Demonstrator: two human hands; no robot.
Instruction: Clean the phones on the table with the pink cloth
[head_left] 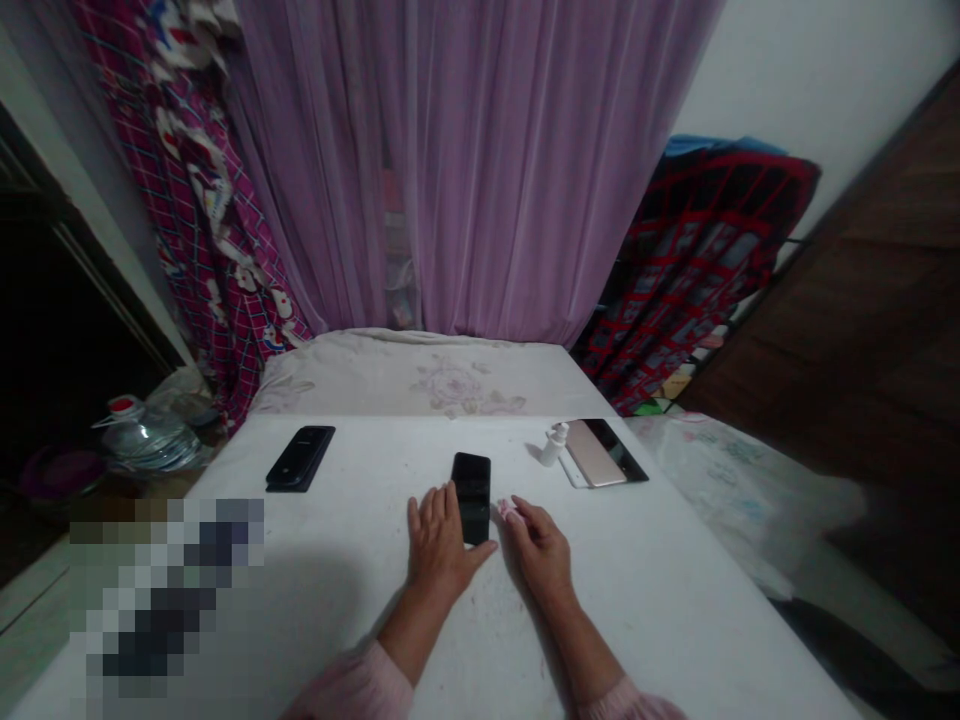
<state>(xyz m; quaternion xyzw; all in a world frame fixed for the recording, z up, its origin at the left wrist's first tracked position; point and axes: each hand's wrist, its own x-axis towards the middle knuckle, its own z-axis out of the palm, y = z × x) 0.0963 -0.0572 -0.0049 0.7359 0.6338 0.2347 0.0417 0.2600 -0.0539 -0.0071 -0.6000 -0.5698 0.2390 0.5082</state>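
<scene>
A black smartphone (472, 498) lies face up on the white table (660, 600), just ahead of my hands. My left hand (441, 540) rests flat with its fingers apart, beside the phone's left edge and with the thumb at its lower corner. My right hand (540, 545) sits to the right of the phone, its fingertips gathered on a small pink cloth (508, 510). Farther left lies a second black phone (300, 458). A small white spray bottle (555, 445) stands near a gold-backed phone (595, 453), which rests on a black tablet (626, 450).
A pale floral mattress (427, 380) lies beyond the table, below a lilac curtain (480, 170). A plastic water jug (146, 437) sits low on the left. A pixelated patch (165, 600) covers the lower left. A dark wooden door (847, 300) stands on the right.
</scene>
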